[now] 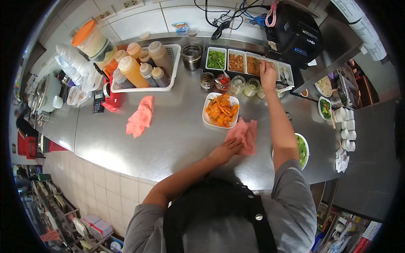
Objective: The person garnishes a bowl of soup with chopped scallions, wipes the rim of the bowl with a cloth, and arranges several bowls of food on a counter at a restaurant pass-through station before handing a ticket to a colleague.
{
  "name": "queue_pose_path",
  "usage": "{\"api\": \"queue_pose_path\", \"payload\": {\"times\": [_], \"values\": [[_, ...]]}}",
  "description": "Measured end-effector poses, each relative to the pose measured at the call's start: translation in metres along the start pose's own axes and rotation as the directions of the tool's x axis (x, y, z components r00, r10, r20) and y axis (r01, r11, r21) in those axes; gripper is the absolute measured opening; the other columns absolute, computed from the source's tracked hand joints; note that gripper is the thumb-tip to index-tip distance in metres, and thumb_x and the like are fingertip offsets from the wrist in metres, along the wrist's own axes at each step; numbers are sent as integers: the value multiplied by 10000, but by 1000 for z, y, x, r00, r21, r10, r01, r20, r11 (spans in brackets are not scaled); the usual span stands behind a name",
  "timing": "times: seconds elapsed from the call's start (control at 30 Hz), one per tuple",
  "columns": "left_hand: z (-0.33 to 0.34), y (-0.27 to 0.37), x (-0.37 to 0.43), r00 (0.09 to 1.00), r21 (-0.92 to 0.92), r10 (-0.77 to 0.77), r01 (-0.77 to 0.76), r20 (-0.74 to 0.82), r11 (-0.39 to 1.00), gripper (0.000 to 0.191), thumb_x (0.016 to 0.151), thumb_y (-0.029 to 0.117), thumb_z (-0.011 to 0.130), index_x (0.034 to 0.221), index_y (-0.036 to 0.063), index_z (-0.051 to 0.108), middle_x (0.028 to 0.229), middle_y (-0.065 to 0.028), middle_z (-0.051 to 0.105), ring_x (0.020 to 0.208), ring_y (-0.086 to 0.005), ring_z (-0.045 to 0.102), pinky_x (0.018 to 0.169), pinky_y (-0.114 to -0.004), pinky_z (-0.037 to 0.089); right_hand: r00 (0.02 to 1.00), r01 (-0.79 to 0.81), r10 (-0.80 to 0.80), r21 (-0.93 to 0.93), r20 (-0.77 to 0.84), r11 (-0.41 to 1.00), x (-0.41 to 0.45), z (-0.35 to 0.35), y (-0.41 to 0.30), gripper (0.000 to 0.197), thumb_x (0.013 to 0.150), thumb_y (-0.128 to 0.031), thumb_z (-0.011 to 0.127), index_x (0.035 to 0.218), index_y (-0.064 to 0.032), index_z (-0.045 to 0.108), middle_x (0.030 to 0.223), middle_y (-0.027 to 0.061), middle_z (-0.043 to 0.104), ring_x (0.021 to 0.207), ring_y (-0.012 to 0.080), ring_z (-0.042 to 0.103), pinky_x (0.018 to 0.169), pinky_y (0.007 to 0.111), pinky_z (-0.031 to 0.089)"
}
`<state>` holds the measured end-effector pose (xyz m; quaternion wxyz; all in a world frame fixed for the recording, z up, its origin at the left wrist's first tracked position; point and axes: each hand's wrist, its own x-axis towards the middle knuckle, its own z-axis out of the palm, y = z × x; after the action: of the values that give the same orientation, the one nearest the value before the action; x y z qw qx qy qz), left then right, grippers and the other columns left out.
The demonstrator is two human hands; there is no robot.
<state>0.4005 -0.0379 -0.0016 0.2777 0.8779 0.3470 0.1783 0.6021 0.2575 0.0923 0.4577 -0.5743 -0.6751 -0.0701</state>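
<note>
My left hand (226, 151) lies flat on the edge of a crumpled pink cloth (248, 134) on the steel counter. Just beyond the cloth stands a square white bowl (206, 120) heaped with orange, sauce-coated food (221, 111). My right arm reaches out to a row of white condiment tubs, where my right hand (268, 73) is bent over the tub of brown crumbs (253, 65) and its neighbour. Its fingertips are close together; whether they pinch anything is hidden. Chopped green herbs (216, 59) and reddish-brown bits (236, 63) fill the tubs to the left.
Small glass jars (237, 84) stand before the tubs. A white basket (173, 79) holds several squeeze bottles. Another pink cloth (141, 116) lies left, near a calculator (98, 101). A bowl of green food (302, 151) sits partly behind my right arm. A black printer (295, 39) overhangs the tubs.
</note>
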Motion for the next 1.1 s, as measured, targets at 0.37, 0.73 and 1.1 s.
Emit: {"api": "queue_pose_path", "payload": {"times": [0.37,0.73,1.1], "values": [[-35,-25,-125,959,-110,-249,235,-133,966,480,777,22,587,1255,53,550,1362,-173,486,1259,-329,466,1064,-411,376,882,-442,461,163,-101,882,-24,32,29,255,896,-190,538,851,14,684,739,211,653,642,318,638,629,409,491],[-63,11,-104,961,195,-180,222,-212,955,521,820,169,593,1327,100,497,1460,-205,338,1321,-395,359,1073,-516,290,437,-654,892,722,115,228,-18,16,41,208,899,-127,548,812,19,667,643,42,600,513,123,526,451,254,407],[-43,-16,-75,973,130,-173,193,-151,973,459,934,323,509,1371,186,477,1537,-141,228,1401,-380,234,1125,-519,155,682,-644,730,441,-40,625,-35,22,26,257,882,-146,515,805,20,697,626,75,623,498,137,567,478,275,467]]}}
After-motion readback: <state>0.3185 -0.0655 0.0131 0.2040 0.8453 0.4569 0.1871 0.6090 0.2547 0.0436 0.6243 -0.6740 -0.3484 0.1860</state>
